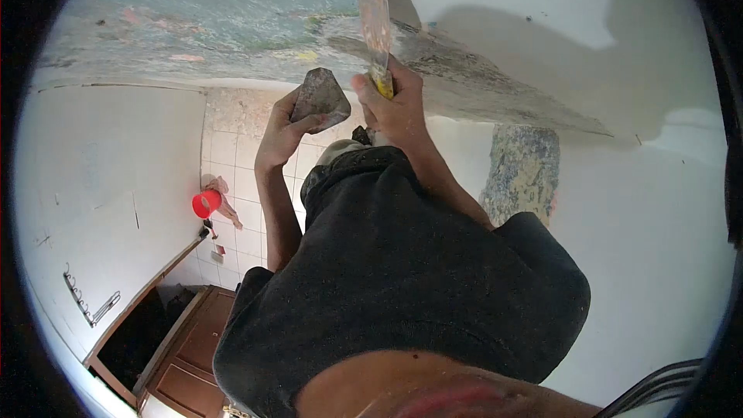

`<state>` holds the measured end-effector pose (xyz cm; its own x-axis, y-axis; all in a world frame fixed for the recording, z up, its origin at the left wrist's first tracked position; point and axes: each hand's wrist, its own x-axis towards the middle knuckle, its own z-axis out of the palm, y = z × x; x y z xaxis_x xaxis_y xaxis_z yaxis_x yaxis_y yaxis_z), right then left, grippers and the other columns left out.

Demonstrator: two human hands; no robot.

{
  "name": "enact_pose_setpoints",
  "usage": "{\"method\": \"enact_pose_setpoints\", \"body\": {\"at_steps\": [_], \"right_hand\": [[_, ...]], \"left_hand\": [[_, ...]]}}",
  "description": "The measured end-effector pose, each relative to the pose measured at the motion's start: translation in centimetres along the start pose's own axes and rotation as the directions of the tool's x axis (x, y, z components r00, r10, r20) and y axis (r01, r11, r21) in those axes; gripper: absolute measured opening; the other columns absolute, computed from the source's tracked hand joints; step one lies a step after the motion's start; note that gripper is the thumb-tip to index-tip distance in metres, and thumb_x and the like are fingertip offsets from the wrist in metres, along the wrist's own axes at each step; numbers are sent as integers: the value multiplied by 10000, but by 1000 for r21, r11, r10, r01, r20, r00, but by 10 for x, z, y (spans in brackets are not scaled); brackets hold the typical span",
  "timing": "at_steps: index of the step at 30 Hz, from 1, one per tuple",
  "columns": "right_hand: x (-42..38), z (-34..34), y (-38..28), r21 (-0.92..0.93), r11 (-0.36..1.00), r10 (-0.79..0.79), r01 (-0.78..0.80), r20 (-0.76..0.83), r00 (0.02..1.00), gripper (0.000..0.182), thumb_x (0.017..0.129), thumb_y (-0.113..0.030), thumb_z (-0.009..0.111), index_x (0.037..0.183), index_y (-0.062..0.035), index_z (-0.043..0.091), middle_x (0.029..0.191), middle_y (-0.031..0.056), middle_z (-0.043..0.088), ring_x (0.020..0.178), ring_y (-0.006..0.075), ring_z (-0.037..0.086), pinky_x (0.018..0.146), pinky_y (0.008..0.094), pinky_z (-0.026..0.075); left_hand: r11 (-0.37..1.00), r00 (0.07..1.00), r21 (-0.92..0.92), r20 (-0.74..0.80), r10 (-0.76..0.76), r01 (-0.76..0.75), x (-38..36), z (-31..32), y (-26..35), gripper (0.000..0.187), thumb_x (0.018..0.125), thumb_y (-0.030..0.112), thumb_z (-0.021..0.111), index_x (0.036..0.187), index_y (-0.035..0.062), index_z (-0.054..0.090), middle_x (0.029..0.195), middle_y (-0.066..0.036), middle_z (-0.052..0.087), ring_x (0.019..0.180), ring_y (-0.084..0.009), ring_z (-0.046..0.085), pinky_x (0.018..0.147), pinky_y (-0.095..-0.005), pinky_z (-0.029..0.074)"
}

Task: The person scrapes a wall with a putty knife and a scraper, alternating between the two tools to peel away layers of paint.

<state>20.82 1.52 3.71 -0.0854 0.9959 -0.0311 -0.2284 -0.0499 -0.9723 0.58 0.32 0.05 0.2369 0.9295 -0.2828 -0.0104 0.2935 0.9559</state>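
Observation:
My left hand (288, 125) holds a flat, grey, stone-like piece (320, 99) with angular edges, thumb across its lower side. To its right, my right hand (393, 107) is wrapped round the yellow handle of a putty knife (376, 27). The knife's wide, smeared blade points up, its tip over the border between bare grey-blue wall and white paint. Behind both hands runs the scraped wall (209, 19), with patches of blue, grey and some yellow. Whether the blade touches the wall I cannot tell.
A red bucket (206, 203) and a pinkish cloth (228, 205) are on the tiled floor (246, 178) at lower left. Beyond stand a brown wooden door (193, 348) and a wall hook rack (81, 299). Another scraped patch (522, 170) shows on the white wall at right.

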Motion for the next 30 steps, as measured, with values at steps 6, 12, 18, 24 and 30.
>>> {"method": "enact_pose_setpoints", "body": {"at_steps": [6, 12, 18, 24, 30], "right_hand": [[-2, 5, 3, 61, 998, 10, -10, 0, 1000, 226, 905, -58, 635, 1104, 22, 563, 558, -33, 463, 389, 37, 374, 343, 228, 289], [-6, 1, -4, -32, 999, -28, 26, -53, 998, 188, 903, -71, 645, 1058, 8, 571, 577, -38, 476, 402, 35, 385, 360, 219, 295], [-10, 3, -11, -24, 999, -36, 34, -85, 996, 181, 910, -97, 650, 1044, 8, 587, 579, -35, 486, 401, 34, 391, 357, 217, 300], [-7, 6, -3, -28, 999, -46, 44, -66, 997, 243, 918, -103, 640, 1111, 26, 567, 552, -32, 473, 381, 31, 384, 350, 219, 296], [-3, 17, -5, 68, 998, -8, 11, -43, 999, 221, 921, -93, 634, 1098, 23, 569, 545, -32, 470, 376, 33, 378, 345, 222, 286]], "left_hand": [[1000, 1000, 10, 18, 7, -7, 1, 1, 6, 433, 803, -22, 627, 1230, -48, 558, 1082, -102, 666, 997, -164, 631, 884, -318, 499], [1000, 1000, -30, -3, 8, -8, -3, -4, -1, 443, 812, -12, 633, 1247, -35, 555, 1077, -101, 665, 994, -168, 634, 871, -318, 508], [998, 1000, -66, -23, -14, 12, -10, -1, 3, 451, 809, -9, 642, 1249, -42, 546, 1074, -102, 665, 981, -166, 636, 854, -304, 514], [999, 999, 12, 38, -33, 32, -8, -4, 3, 508, 760, -26, 617, 1263, -36, 547, 1163, -115, 649, 1078, -198, 614, 953, -331, 462], [1000, 999, -20, 33, 24, -23, -4, -4, -1, 464, 802, -22, 652, 1254, -34, 549, 1082, -94, 663, 993, -157, 628, 882, -303, 496]]}}
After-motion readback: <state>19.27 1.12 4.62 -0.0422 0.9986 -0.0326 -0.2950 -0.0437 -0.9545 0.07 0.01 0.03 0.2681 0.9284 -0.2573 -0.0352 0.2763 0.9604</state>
